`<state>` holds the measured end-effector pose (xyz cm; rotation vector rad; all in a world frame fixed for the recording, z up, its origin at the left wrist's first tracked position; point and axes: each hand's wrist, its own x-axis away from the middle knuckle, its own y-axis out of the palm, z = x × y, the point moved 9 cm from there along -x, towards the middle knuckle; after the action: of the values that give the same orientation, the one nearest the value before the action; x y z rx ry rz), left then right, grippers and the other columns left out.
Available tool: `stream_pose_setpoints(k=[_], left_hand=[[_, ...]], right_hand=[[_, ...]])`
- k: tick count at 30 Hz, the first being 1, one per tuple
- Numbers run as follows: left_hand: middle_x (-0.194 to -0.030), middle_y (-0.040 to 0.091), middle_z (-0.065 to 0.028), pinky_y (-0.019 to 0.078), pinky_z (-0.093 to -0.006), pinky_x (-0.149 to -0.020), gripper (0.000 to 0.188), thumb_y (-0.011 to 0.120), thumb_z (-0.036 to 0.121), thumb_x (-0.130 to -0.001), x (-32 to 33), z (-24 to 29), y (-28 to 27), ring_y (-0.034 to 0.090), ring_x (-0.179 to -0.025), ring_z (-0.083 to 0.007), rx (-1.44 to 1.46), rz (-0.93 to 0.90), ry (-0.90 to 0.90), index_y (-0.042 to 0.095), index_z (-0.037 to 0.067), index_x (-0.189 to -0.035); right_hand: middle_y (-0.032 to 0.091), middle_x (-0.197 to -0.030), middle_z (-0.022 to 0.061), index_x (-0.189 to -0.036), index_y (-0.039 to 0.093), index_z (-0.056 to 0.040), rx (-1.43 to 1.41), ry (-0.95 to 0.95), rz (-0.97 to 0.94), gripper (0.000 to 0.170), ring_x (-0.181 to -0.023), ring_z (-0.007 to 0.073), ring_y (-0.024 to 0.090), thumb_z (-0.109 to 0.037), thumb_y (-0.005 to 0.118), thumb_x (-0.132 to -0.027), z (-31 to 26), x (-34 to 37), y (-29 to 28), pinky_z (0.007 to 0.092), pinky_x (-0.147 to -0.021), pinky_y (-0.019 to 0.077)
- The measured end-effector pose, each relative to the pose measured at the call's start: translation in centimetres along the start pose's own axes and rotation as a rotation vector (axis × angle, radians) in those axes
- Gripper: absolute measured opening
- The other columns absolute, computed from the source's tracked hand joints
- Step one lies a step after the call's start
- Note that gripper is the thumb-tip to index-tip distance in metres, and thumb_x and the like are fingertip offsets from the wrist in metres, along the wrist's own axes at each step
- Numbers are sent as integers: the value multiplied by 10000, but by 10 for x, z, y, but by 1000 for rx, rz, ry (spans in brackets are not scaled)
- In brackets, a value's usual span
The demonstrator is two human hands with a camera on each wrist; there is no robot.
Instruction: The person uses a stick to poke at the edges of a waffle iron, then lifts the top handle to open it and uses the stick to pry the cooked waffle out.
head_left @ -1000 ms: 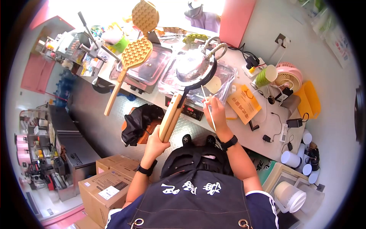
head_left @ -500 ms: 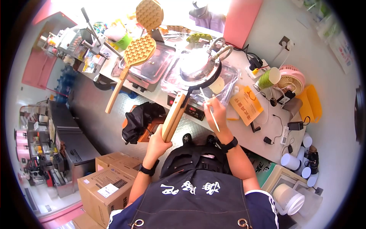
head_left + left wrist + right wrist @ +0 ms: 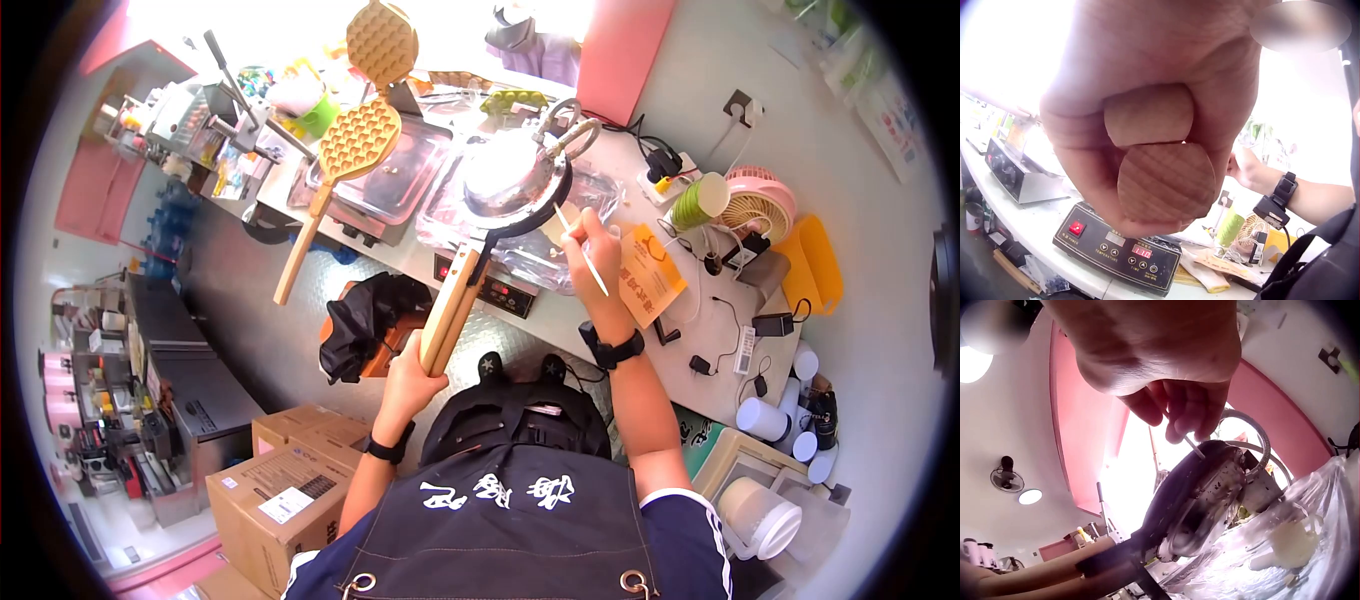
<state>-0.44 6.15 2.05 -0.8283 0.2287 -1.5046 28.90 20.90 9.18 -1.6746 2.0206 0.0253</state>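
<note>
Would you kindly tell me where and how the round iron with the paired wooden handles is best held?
I would wrap a hand round both wooden handles from the near side, as the left hand does: they lie together and point back toward the person, away from the round head, while the hoses crowd its far side.

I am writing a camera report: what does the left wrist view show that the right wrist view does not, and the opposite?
Only the left wrist view shows the control panel and the desk fan. Only the right wrist view shows the round iron, metal hoses and the tip of a thin stick. Both show the wooden handles and the right hand.
</note>
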Motion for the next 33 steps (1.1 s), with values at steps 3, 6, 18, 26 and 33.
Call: stream_pose_setpoints(k=[3, 6, 18, 26, 33], left_hand=[[-938, 675, -254, 531, -450, -788, 584, 744, 90, -661, 1, 3, -1, 668, -943, -435, -5, 20, 19, 517, 60, -1198], [-941, 674, -255, 531, -452, -786, 573, 740, 90, -664, 2, 4, -2, 666, -949, -436, -4, 7, 2, 515, 59, -1190], [-901, 670, -266, 530, -471, -759, 566, 715, 73, -679, 5, 13, -3, 658, -915, -457, -90, 80, 114, 498, 78, -1202], [-860, 672, -264, 529, -508, -732, 571, 692, 37, -697, 10, 15, 2, 656, -867, -467, -148, 137, 110, 492, 104, -1227], [-841, 669, -254, 528, -519, -711, 580, 677, 36, -708, 13, 15, 6, 659, -824, -462, -269, 197, 85, 486, 124, -1248]], right_hand=[[586, -651, 107, -796, 487, -26, -57, 97, -104, 139, -587, 218, 601, -51, 618, -836, 8, 16, 6, 338, -570, 451], [592, -734, 48, -822, 481, -43, -267, 140, 120, 130, -699, 120, 570, 2, 580, -892, 20, 26, -7, 270, -690, 479], [642, -758, 50, -882, 486, -31, -358, 199, 87, 86, -669, 99, 584, -2, 548, -934, 50, -34, -12, 250, -644, 476], [635, -801, 45, -907, 518, -32, -349, 371, 9, 72, -732, 104, 630, 30, 555, -913, 70, 56, -18, 241, -620, 478], [629, -823, 50, -941, 546, -14, -297, 466, -88, 72, -764, 112, 649, 45, 561, -901, 84, 84, -22, 246, -604, 488]])
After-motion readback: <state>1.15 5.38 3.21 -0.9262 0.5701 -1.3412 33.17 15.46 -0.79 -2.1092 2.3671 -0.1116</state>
